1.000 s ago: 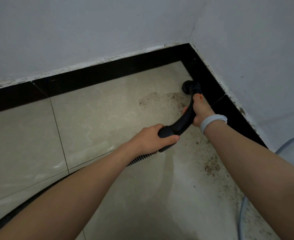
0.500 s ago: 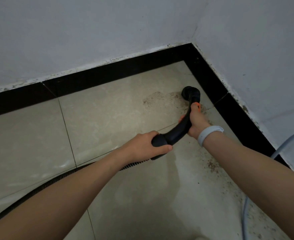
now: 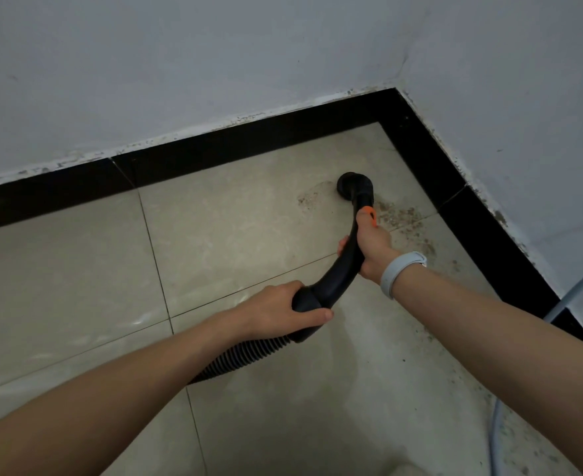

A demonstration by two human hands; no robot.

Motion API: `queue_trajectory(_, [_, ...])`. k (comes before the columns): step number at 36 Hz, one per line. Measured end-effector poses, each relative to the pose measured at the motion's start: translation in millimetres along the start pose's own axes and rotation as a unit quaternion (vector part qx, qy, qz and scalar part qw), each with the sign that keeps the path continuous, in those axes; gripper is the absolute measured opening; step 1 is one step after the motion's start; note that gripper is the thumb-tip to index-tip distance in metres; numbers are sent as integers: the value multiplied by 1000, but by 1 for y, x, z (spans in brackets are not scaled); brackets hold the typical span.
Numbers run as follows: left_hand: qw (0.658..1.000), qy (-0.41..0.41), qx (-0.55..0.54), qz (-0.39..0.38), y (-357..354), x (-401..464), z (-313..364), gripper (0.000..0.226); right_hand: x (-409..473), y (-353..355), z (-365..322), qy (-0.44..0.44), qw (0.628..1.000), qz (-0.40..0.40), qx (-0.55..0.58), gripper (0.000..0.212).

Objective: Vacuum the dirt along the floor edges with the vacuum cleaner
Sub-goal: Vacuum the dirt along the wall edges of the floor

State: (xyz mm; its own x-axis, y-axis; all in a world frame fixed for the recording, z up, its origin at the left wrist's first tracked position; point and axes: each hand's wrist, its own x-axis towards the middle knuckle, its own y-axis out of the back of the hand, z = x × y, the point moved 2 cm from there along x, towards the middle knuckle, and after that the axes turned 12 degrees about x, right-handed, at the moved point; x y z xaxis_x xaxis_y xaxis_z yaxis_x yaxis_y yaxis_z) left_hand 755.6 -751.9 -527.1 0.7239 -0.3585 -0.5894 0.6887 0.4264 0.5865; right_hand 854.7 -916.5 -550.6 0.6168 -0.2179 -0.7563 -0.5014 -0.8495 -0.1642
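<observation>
A curved black vacuum handle tube [image 3: 338, 280] ends in a round nozzle [image 3: 353, 186] pressed on the beige floor tiles near the room corner. My right hand [image 3: 369, 243] grips the tube's upper part just below an orange slider [image 3: 370, 214]. My left hand [image 3: 283, 309] grips the tube's lower end where the ribbed black hose [image 3: 245, 355] joins it. Brown dirt [image 3: 400, 216] lies scattered to the right of the nozzle and along the black skirting [image 3: 482, 235] on the right wall.
Black skirting [image 3: 214, 152] also runs along the back wall under grey-white plaster. A pale grey-blue hose or cable [image 3: 496, 427] curves along the floor at the right edge. More dirt specks [image 3: 455, 266] line the right floor edge. A grey band sits on my right wrist [image 3: 400, 273].
The nozzle has pulled away from the corner skirting, moving left and toward me over the dirt patch. Both hands came back with the tube.
</observation>
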Motion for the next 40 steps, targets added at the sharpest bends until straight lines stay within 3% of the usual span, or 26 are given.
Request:
queue_trajectory(14, [995, 40, -78, 47, -1, -13, -10, 39, -11, -31, 12, 9, 997, -33, -62, 36])
queue_trajectory(19, [995, 46, -79, 31, 0, -17, -16, 34, -16, -35, 20, 11, 995, -44, -84, 41])
queue_trajectory(25, [997, 50, -65, -4, -19, -34, -25, 30, -34, -28, 50, 1, 994, -59, -91, 38])
queue_trajectory(36, [996, 54, -62, 26, -43, -55, -44, 40, -69, -19, 98, -31, 993, -81, -79, 26])
queue_trajectory(40, [995, 47, -88, 20, -43, -60, -50, 34, -70, -20, 96, -60, 992, -80, -74, 29])
